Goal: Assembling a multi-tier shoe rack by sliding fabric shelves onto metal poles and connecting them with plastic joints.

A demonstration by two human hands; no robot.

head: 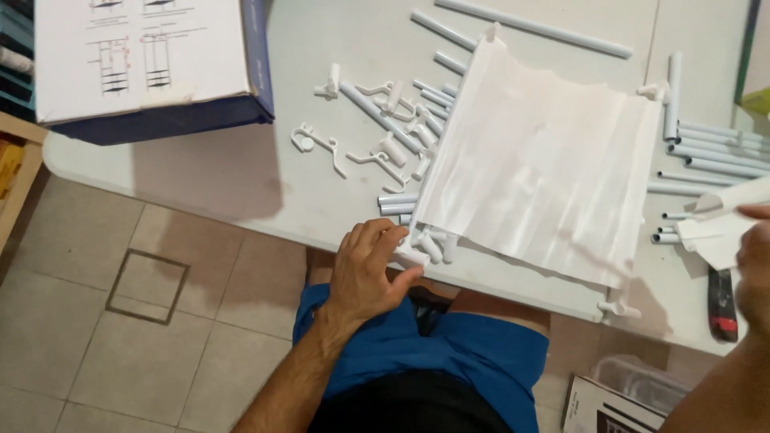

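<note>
My left hand (pixel 365 269) rests half-open at the table's (pixel 241 184) near edge, fingertips touching a white connector (pixel 413 255) under the fabric sheet (pixel 537 164). My right hand (pixel 754 269), far right, pinches a white paper (pixel 726 228). Bare tabletop lies left, below the cardboard box (pixel 140 56); tubes (pixel 714 148) crowd the right.

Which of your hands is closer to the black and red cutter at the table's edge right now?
Right. The right hand is just beside the black and red cutter, holding folded white paper. The left hand is far across, at the white sheet's near corner.
</note>
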